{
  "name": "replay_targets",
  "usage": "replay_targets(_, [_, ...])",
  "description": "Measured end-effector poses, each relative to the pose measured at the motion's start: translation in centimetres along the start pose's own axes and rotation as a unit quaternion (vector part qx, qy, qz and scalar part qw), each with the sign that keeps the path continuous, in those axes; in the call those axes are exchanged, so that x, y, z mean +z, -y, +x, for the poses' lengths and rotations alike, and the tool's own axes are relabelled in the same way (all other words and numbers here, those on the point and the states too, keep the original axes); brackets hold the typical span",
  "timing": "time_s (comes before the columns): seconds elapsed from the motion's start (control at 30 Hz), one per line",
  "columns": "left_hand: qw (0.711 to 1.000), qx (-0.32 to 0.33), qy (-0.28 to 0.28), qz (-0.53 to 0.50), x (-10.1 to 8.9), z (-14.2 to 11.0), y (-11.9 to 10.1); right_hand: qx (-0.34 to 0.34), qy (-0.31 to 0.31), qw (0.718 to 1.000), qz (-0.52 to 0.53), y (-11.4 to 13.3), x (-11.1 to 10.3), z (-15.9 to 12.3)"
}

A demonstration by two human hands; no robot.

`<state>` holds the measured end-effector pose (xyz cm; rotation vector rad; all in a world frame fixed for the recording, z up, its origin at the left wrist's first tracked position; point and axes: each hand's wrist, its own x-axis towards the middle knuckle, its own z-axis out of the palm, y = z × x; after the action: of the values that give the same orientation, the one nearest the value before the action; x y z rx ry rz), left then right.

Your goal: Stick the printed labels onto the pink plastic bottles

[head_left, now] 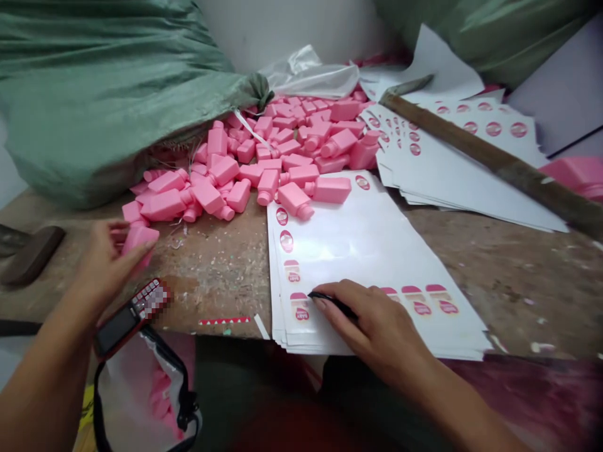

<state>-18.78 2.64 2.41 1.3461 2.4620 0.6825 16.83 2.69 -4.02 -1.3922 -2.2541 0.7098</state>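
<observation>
— Nearest item?
— Below the label sheet stack [377,270], a white bag [123,402] with pink contents, cut off by the frame.
— Right hand [372,320]?
— On the stack; fingers [339,292] closed around a black pen [332,302], seemingly braced against the paper for steadiness.
— Left hand [106,267]?
— Left of the stack; fingers [113,232] curled around a pink plastic bottle [140,242], its lower end hidden.
— Farther?
— Beyond the stack, loose pink bottles [264,150], within reach; behind them, a green woven sack [103,94], contents unseen.

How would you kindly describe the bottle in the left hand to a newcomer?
On the wooden workbench, pink plastic bottles lie heaped beside a green woven sack. At the heap's near left edge is the left hand. Its pink bottle is the only one held.
</observation>
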Motion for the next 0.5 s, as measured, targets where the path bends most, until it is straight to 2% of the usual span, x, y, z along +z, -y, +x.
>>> replay_targets(0.03, [0.991, -0.033, -0.009, -0.128, 0.1, -1.5, -0.4, -0.015, -0.008, 1.000, -0.021, -0.1, 0.2, 0.1])
replay_targets(0.07, [0.962, -0.080, 0.008, -0.260, 0.5, -3.0, -1.1, -0.029, -0.020, 0.999, -0.040, -0.2, 0.4, 0.1])
replay_targets(0.1, [0.915, -0.109, 0.086, -0.379, 1.1, -4.4, -1.9, -0.040, -0.033, 0.997, -0.058, -0.2, 0.5, 0.1])
replay_targets(0.13, [0.864, -0.135, 0.124, -0.469, 2.0, -5.7, -3.0, -0.049, -0.046, 0.995, -0.073, -0.2, 0.5, 0.1])
replay_targets(0.2, [0.764, -0.205, 0.226, -0.568, 4.2, -7.7, -5.4, -0.063, -0.066, 0.991, -0.098, -0.1, 0.6, 0.1])
replay_targets(0.27, [0.689, -0.236, 0.285, -0.623, 6.7, -8.7, -7.6, -0.073, -0.080, 0.987, -0.117, 0.1, 0.6, 0.1])
replay_targets(0.3, [0.665, -0.239, 0.303, -0.639, 7.9, -8.9, -8.6, -0.077, -0.087, 0.985, -0.125, 0.3, 0.7, 0.2])
replay_targets(0.37, [0.638, -0.236, 0.321, -0.659, 9.9, -9.0, -10.0, -0.084, -0.101, 0.982, -0.139, 0.5, 0.8, 0.3])
replay_targets(0.5, [0.625, -0.227, 0.313, -0.678, 12.4, -8.9, -10.9, -0.089, -0.111, 0.979, -0.149, 0.5, 1.0, 0.4])
